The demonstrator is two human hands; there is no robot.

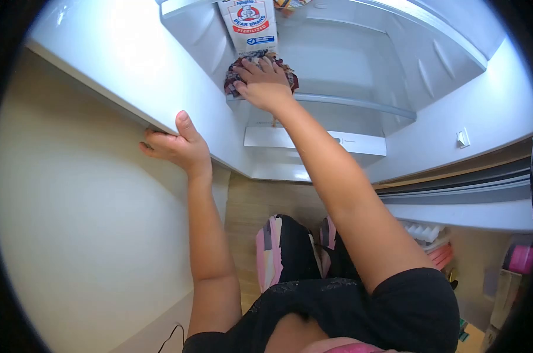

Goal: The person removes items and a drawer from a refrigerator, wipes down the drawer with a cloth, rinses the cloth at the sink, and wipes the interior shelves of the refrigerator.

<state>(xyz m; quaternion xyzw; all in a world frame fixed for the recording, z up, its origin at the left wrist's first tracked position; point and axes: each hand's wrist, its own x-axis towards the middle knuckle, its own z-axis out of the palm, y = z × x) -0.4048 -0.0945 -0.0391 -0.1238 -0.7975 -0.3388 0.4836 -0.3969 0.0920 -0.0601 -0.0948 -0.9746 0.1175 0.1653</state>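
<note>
My right hand (263, 82) reaches into the fridge and rests on a crumpled dark red and brown packet (231, 82). Its fingers are spread over the top of the packet, which sits at the front left of the glass shelf (348, 65). Right behind the packet stands a white Bear Brand sterilized milk pack (251, 29). My left hand (181, 144) is on the edge of a white fridge panel (125, 70), thumb on top and the other fingers curled under, partly hidden.
Another colourful packet (291, 5) shows at the back of the shelf. A lower white strip (360, 144) runs beneath it. A light switch-like part (463, 138) is on the right inner wall. Shod feet (287, 253) stand on the floor below; a beige wall (84, 194) is at left.
</note>
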